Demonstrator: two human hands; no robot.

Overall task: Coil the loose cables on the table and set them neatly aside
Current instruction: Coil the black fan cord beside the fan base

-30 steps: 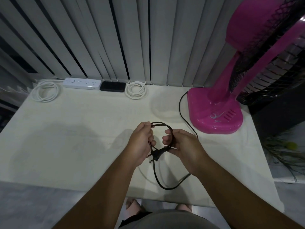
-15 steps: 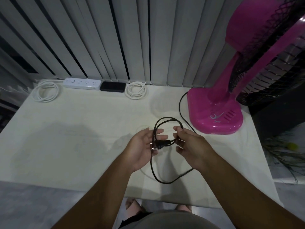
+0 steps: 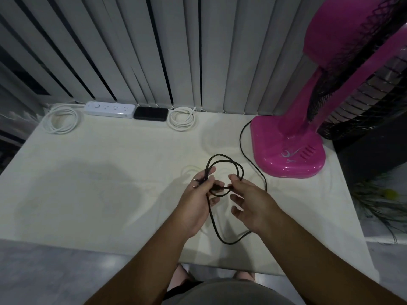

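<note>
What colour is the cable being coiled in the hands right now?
Black: the thin black power cable looped between both hands, clearest in the head view against the pale table.

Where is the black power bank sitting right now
The black power bank lies at the table's far edge, left of centre in the head view, between the white power strip and the small white coiled cable.

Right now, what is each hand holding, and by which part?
Left hand grips the black cable at its plug end; right hand pinches the coil's right side.
</note>
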